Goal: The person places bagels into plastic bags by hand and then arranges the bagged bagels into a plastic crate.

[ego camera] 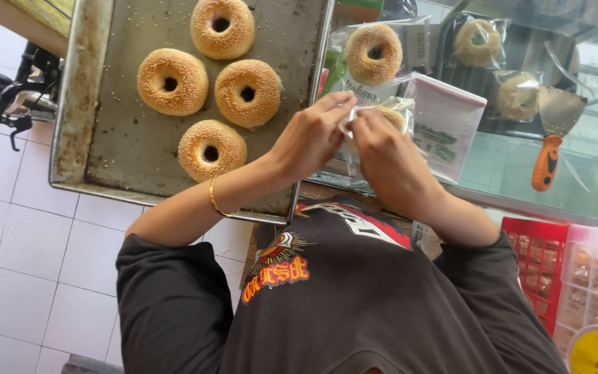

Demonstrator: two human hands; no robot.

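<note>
My left hand [311, 136] and my right hand [390, 163] meet at the top of a clear plastic bag [361, 114] that holds a sesame bread ring [392, 116]. Both hands pinch the bag's opening, fingers closed on the plastic. A thin gold bangle sits on my left wrist. Just left of my hands is a worn metal baking tray [91, 104] carrying several bare sesame rings, the nearest one [212, 149] close to my left forearm.
Another bagged ring [374, 54] lies beyond my hands, beside a stack of empty bags [444, 121]. More bagged rings [517, 97] and an orange-handled scraper [551, 142] lie on a glass counter at right. A red basket [538, 256] and clear boxes [596, 277] stand at lower right; a handlebar [1, 104] at left.
</note>
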